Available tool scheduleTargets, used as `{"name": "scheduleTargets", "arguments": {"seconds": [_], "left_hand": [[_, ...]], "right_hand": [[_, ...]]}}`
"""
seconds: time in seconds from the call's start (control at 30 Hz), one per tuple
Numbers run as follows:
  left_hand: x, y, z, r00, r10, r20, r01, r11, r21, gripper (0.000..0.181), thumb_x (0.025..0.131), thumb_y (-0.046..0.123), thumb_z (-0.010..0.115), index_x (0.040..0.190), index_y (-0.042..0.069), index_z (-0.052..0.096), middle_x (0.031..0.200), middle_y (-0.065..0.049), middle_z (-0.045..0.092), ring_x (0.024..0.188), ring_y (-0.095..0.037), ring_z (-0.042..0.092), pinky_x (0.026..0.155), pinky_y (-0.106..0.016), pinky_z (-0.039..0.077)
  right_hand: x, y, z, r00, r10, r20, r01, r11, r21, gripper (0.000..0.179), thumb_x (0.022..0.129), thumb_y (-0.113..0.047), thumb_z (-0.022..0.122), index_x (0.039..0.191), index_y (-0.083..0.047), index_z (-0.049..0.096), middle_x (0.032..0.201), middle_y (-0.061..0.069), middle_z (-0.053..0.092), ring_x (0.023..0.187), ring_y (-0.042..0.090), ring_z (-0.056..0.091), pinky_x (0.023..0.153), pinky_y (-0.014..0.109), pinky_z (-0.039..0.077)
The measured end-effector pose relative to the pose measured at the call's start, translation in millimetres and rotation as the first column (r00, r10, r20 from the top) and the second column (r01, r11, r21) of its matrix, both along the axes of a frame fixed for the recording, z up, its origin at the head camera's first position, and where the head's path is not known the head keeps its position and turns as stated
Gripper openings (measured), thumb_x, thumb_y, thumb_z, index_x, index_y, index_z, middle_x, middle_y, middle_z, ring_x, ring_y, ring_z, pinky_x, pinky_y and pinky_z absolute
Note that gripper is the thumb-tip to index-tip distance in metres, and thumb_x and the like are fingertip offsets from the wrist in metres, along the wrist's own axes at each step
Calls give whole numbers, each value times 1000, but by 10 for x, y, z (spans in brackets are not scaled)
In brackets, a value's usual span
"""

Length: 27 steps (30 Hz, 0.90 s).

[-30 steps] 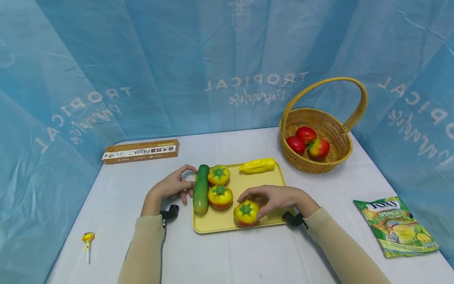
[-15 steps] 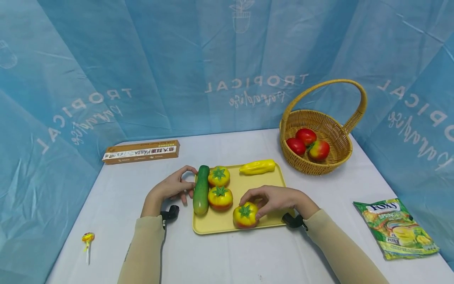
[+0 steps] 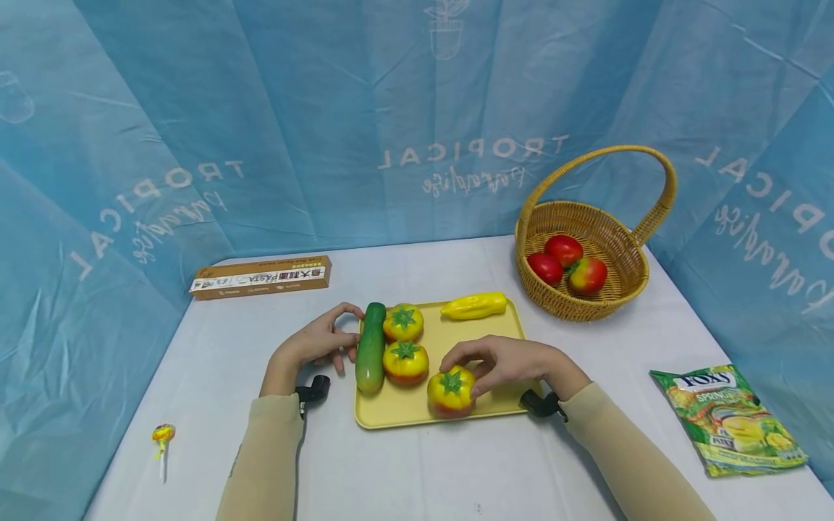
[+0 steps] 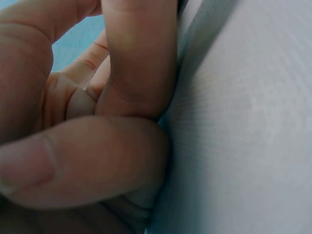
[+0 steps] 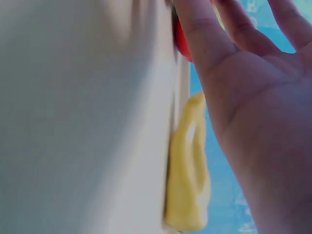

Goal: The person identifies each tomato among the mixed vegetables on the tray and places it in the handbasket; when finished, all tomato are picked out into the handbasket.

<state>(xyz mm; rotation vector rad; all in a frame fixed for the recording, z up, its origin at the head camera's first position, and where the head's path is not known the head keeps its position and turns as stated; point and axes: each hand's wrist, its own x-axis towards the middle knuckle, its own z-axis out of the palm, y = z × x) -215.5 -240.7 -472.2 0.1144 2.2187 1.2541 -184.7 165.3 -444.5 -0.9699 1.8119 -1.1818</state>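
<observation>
Two yellow tomatoes (image 3: 405, 365) lie one behind the other on the yellow tray (image 3: 397, 417), close against the right side of a long green cucumber (image 3: 371, 351). To their right, near the tray's front edge, is the nearest tomato (image 3: 449, 396), and my right grip (image 3: 504, 360) holds it, thumb at its right side and a finger reaching over from behind. Whether it rests on the tray or is slightly raised, I cannot tell.

My left grip (image 3: 318, 340) is loosely spread at the tray's left edge, beside the cucumber; whether it touches, I cannot tell. A long yellow piece (image 3: 474, 306) lies by the tray's back edge, towards the right corner.

Behind and to the right stands a handled wicker basket (image 3: 572, 309) with three fruits (image 3: 565, 249) inside. A pasta box (image 3: 260, 278) lies at the back left of the white counter (image 3: 404, 477), a lollipop (image 3: 163, 435) at the front left, and a green packet (image 3: 728, 420) well apart at the right.
</observation>
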Motion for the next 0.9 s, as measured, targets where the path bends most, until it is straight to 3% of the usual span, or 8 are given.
{"name": "scheduleTargets", "arguments": {"seconds": [0.27,0.53,0.77,0.9], "left_hand": [[-11,3,41,1000,-3,-3,3,1000,-2,51,100,25,65,146,25,42,79,-8,77,52,-20,70,44,-23,34],[-19,36,41,1000,-7,-5,7,1000,-1,51,100,25,64,146,25,42,79,-7,77,51,-19,69,44,-23,34],[2,30,32,1000,-13,-7,13,1000,6,50,101,24,64,146,24,42,78,-6,77,50,-18,68,44,-23,33],[23,23,38,1000,-6,-2,6,1000,0,50,101,23,64,146,25,42,78,-6,77,51,-18,68,44,-23,34]], "right_hand": [[-143,56,337,993,-89,-77,79,990,-121,50,96,-15,78,144,-15,62,152,5,58,145,24,50,115,40,49],[-262,225,730,971,-201,-126,160,947,-279,48,97,-5,73,143,-11,62,150,6,58,144,22,50,117,40,48],[-267,524,824,907,-393,-153,308,866,-394,51,96,4,70,145,-5,60,151,-3,58,145,11,53,116,25,46],[-272,659,827,868,-467,-166,362,827,-431,52,96,8,69,146,-3,58,150,-1,59,139,12,58,111,22,50]]}}
